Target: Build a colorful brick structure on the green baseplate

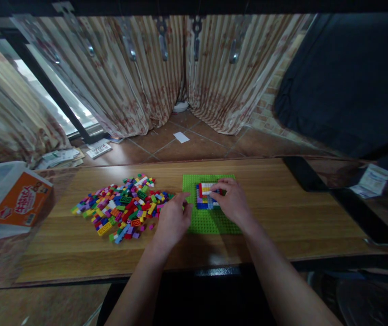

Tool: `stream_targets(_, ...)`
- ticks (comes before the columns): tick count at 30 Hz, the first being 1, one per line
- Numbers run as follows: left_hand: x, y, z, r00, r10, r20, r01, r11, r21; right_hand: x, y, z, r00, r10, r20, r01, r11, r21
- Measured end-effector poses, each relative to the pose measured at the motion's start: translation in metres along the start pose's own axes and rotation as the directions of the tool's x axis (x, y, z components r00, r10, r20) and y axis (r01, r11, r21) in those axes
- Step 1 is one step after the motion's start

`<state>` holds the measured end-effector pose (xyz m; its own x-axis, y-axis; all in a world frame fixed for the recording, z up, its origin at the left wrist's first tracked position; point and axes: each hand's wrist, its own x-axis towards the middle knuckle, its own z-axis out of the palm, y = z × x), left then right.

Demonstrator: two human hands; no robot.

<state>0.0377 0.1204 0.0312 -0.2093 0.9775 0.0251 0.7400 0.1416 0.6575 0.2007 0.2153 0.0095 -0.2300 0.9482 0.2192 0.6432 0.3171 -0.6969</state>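
A green studded baseplate (200, 224) lies on the wooden table with a small build of toy bricks (204, 194) on it. Red, white, yellow and blue bricks show in the build. My right hand (231, 199) reaches over its right side, thumb and fingertips pinched on a small toy brick at the top; the fingers mostly cover that brick. Left of the baseplate, my left hand (174, 219) hovers at the plate's edge, thumb and index finger apart, with nothing visible between them. Beside it spreads a pile of loose multicoloured bricks (122, 206).
A clear plastic tub (0, 170) with an orange label stands at the far left. Dark flat panels (305, 174) lie along the right end of the wooden table (282, 217). Behind the table are a tiled floor (207, 136) and striped curtains (129, 81).
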Motion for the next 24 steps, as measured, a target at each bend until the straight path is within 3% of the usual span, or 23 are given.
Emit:
stream_targets(18,-0.003,0.0074,0.0042,0.996,0.063,0.064,-0.072,0.986,0.148,-0.0052,0.0073,0.0093,0.993,0.109,-0.056,-0.096,0.977,0.192)
stream_targets(24,-0.0032,0.0094,0.0076,0.998,0.066,0.022,-0.069,0.977,0.202,-0.0049,0.0076,0.0074,0.988,0.129,-0.08,-0.105,0.961,0.254)
